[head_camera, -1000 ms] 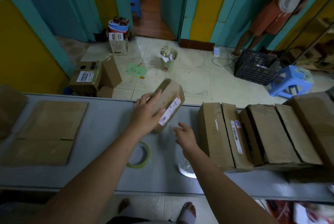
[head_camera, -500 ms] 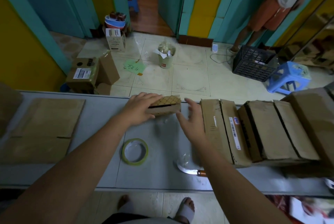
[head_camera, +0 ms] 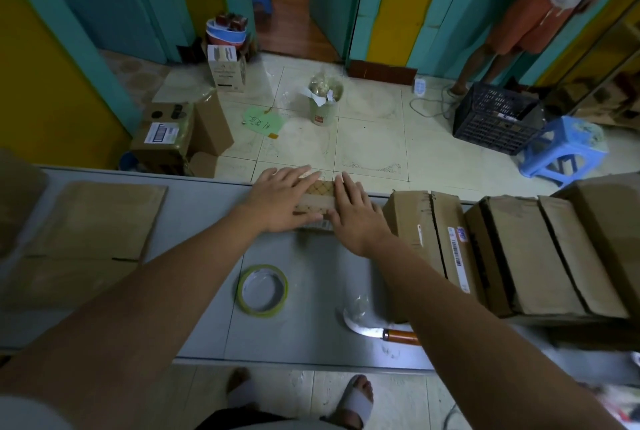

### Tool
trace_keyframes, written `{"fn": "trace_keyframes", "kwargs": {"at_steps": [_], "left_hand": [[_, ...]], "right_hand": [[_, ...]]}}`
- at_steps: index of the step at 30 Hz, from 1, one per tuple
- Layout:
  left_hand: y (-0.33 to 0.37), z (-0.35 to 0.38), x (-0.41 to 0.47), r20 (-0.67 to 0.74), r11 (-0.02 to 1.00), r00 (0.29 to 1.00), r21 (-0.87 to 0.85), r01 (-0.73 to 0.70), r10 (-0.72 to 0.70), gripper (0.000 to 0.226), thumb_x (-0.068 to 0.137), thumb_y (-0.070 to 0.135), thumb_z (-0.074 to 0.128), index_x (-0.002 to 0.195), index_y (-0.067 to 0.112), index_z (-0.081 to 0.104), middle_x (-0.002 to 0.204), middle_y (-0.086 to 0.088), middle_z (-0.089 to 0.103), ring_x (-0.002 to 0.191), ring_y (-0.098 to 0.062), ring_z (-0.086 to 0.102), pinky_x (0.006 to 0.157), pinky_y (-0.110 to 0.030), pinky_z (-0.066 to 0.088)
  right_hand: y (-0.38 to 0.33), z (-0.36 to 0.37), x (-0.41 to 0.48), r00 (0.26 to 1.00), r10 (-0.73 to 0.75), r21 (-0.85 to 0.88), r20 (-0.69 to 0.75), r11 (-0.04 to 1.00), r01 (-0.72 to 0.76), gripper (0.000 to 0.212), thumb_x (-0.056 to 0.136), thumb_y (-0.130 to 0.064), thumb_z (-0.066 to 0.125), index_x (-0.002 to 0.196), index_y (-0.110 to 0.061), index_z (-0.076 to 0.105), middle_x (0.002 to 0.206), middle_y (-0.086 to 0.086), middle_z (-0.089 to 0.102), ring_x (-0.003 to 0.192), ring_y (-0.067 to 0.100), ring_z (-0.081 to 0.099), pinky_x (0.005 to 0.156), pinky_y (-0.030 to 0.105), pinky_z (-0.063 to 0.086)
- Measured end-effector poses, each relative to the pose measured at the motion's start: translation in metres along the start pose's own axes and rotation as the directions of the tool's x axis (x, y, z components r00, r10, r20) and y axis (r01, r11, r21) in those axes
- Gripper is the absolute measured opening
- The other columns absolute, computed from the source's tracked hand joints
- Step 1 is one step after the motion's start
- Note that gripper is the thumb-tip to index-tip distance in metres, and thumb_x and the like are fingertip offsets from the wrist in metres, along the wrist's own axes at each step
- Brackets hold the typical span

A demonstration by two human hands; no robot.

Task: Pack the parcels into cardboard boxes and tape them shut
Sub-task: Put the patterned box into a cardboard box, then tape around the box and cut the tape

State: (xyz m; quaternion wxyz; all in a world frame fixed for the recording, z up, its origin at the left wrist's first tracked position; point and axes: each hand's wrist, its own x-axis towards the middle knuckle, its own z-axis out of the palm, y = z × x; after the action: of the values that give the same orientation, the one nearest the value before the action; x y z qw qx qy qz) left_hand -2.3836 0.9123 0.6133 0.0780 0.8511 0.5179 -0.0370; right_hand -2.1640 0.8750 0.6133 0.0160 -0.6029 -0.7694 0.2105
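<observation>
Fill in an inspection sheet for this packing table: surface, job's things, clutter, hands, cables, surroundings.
Surface: grey table, flat cardboard at its left.
Job's things: small box at the far edge; tape roll; row of cardboard boxes at right.
Clutter: knife near the front edge.
Hands: left hand and right hand flat on the small box.
Cables: white cable on the floor.
Surroundings: black crate, blue stool, bin, standing person.
</observation>
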Motion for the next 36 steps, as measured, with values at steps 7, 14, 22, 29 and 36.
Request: {"fn": "trace_keyframes", "kwargs": {"at_steps": [7, 14, 22, 29, 36], "left_hand": [[-0.002, 0.009, 0.013, -0.026, 0.999, 0.999, 0.032, 0.035, -0.034, 0.117, 0.076, 0.098, 0.005, 0.167, 0.025, 0.004, 0.176, 0.001, 0.009, 0.161, -0.023, 0.015, 0.129, -0.054, 0.011], [-0.025, -0.001, -0.004, 0.022, 0.979, 0.999, -0.204, -0.023, 0.028, 0.1, 0.087, 0.075, 0.063, 0.166, 0.032, 0.019, 0.167, 0.004, 0.029, 0.153, -0.022, 0.025, 0.126, -0.056, 0.021], [-0.012, 0.008, -0.05, -0.251, 0.944, 0.966, -0.33, -0.03, -0.057, 0.082, 0.078, 0.023, 0.088, 0.147, 0.034, 0.045, 0.142, 0.007, 0.042, 0.136, -0.019, 0.037, 0.081, -0.042, 0.057], [0.013, 0.056, -0.075, -0.092, 0.89, 0.994, -0.447, -0.095, 0.06, 0.092, 0.071, -0.021, 0.066, 0.145, 0.032, 0.052, 0.144, 0.008, 0.036, 0.138, -0.008, 0.031, 0.11, -0.03, 0.044], [0.013, 0.059, -0.097, -0.028, 0.825, 0.999, -0.565, 0.008, -0.029, 0.084, 0.09, 0.032, 0.082, 0.16, 0.039, 0.036, 0.166, 0.016, 0.021, 0.152, -0.006, 0.024, 0.12, -0.03, 0.028]], "right_hand": [[-0.002, 0.002, 0.011, 0.998, 0.054, -0.055, 0.036, 0.997, -0.052, 0.074, 0.106, -0.059, 0.018, 0.164, -0.026, -0.016, 0.172, -0.006, -0.022, 0.16, 0.029, -0.009, 0.125, 0.064, 0.012], [0.016, -0.008, 0.005, 0.987, -0.15, 0.148, -0.064, 0.976, 0.158, 0.089, 0.098, -0.039, 0.068, 0.165, -0.013, 0.016, 0.164, 0.006, 0.021, 0.145, 0.034, 0.031, 0.12, 0.053, 0.036], [0.004, 0.018, -0.015, 0.91, -0.145, 0.159, -0.388, 0.962, 0.221, 0.078, 0.076, -0.004, 0.083, 0.145, -0.017, 0.049, 0.143, 0.005, 0.04, 0.136, 0.027, 0.039, 0.105, 0.04, 0.049], [0.019, 0.045, -0.064, 0.974, -0.063, 0.086, -0.217, 0.993, 0.084, 0.023, 0.098, -0.052, 0.057, 0.121, -0.05, 0.054, 0.123, -0.011, 0.064, 0.113, 0.016, 0.064, 0.098, 0.047, 0.053], [0.024, 0.066, -0.075, 0.977, -0.017, 0.085, -0.212, 0.996, 0.036, 0.05, 0.093, -0.009, 0.067, 0.136, -0.029, 0.054, 0.151, 0.003, 0.039, 0.134, 0.028, 0.045, 0.111, 0.044, 0.045]]}}
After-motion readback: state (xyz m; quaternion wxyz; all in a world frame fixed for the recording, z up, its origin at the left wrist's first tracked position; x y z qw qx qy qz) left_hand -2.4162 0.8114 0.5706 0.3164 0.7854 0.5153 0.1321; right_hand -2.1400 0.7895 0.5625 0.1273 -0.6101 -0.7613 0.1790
